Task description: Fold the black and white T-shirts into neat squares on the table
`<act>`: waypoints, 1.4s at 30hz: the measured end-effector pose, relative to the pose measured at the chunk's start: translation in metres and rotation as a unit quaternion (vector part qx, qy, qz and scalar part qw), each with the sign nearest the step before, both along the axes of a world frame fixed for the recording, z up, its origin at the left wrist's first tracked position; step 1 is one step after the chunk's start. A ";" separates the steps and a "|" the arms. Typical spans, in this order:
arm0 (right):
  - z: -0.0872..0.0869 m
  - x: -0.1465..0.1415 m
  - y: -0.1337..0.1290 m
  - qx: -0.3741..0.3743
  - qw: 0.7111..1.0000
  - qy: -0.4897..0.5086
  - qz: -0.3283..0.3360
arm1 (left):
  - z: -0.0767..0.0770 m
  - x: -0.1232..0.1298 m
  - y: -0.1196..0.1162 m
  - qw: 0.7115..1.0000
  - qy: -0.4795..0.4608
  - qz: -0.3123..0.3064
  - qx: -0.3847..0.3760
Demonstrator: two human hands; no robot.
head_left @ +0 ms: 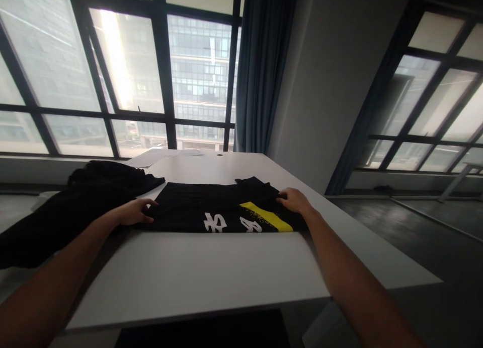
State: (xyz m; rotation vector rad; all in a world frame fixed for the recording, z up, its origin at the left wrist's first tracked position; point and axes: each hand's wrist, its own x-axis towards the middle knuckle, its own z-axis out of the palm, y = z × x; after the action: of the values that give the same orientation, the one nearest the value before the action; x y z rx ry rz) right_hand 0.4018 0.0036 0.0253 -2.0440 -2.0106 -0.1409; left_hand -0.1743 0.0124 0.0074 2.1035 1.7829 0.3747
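A black garment [188, 202] with white lettering and a yellow stripe lies flattened across the white table [211, 272], its near edge straight. My left hand [136, 211] is at the garment's left end, thumb and forefinger apart around a bit of its edge. At the opposite end, my right hand [293, 201] pinches the dark cloth near the upper right corner, above the yellow stripe. A small flap of black fabric sticks up beside that corner.
More black clothing [101, 187] is heaped on the left, by my left forearm. Paper sheets [147, 157] lie at the table's far end. Beyond are windows and a blue curtain [260, 71]. The table's right edge slants toward me.
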 end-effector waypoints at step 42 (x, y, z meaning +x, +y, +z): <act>-0.031 0.022 0.010 -0.092 0.995 -0.010 -0.046 | -0.046 0.008 0.023 0.992 0.034 -0.083 0.086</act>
State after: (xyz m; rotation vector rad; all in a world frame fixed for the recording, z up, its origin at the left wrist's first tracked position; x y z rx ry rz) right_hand 0.4239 0.0137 -0.0054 -2.2556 -2.0082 0.0066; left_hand -0.1663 0.0359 -0.0382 2.3908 1.6478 0.4293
